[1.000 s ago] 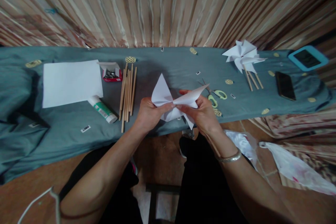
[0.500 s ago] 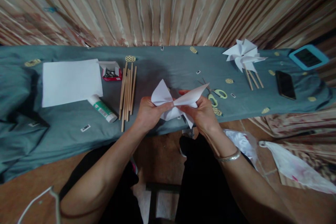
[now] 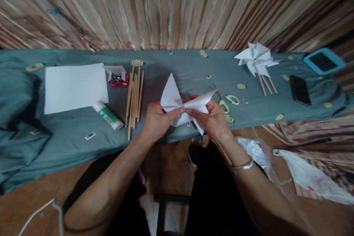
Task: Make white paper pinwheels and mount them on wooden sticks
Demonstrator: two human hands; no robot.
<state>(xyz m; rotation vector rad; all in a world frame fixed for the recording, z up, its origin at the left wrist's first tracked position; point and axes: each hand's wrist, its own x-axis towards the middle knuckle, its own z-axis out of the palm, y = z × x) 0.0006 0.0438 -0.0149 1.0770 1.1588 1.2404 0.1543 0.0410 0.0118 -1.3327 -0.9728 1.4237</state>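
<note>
A white paper pinwheel, without a stick, is held between my two hands just above the table's front edge. My left hand is closed on its left side, the thumb pressing near the centre. From the right, my right hand grips it too, thumb tip close to the left one at the middle. One pointed blade stands up on the left, and another spreads to the right. My other fingers are mostly hidden behind the paper. Just beyond my right hand lie scissors with yellow-green handles.
Left on the cloth-covered table are white paper, a glue stick, a red box of metal pins and several wooden sticks. Right are pinwheels on sticks, a phone and a blue-framed device.
The left blade of the pinwheel now stands taller and more upright. My right thumb has shifted slightly at the centre. Both hands keep hold of the paper.
</note>
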